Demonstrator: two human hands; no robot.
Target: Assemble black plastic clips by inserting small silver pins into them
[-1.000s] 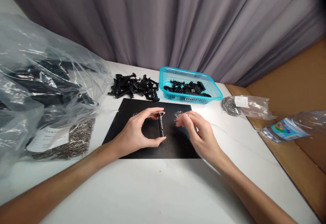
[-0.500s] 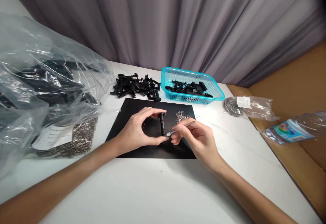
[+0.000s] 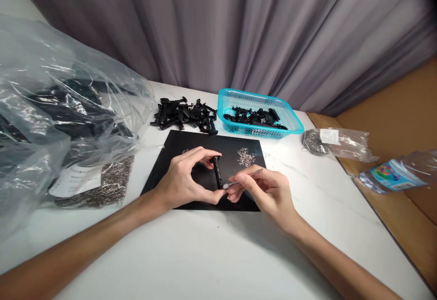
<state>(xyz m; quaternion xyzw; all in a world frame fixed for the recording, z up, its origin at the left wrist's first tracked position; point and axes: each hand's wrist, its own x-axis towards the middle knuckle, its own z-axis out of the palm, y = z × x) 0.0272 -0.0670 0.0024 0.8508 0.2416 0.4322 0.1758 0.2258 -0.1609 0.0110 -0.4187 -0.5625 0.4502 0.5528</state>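
Note:
Between the thumb and fingers of my left hand [image 3: 186, 177] is a slim black plastic part [image 3: 217, 172], held by its two ends above a black mat [image 3: 208, 143]. My right hand [image 3: 264, 188] pinches a thin metal tool [image 3: 244, 178], like a small rod with a pale tip. That tip meets the near end of the black part, beside my left thumb; the exact contact is too small to make out. Behind my right hand, a small pile of shiny metal pieces [image 3: 246, 157] lies on the mat. More metal bits are partly hidden behind my left hand.
Black plastic parts [image 3: 186, 114] are heaped behind the mat. Next to them stands a blue basket [image 3: 297, 127] holding similar parts. Large clear bags [image 3: 112, 79] fill the left side, with a labelled bag of metal pieces [image 3: 114, 181]. At right lie another bag [image 3: 351, 143] and a plastic bottle [image 3: 392, 175].
The black part has tilted, its far end now leaning left. My left hand has turned slightly with it. The tool's tip has dropped a little and stays at the near end.

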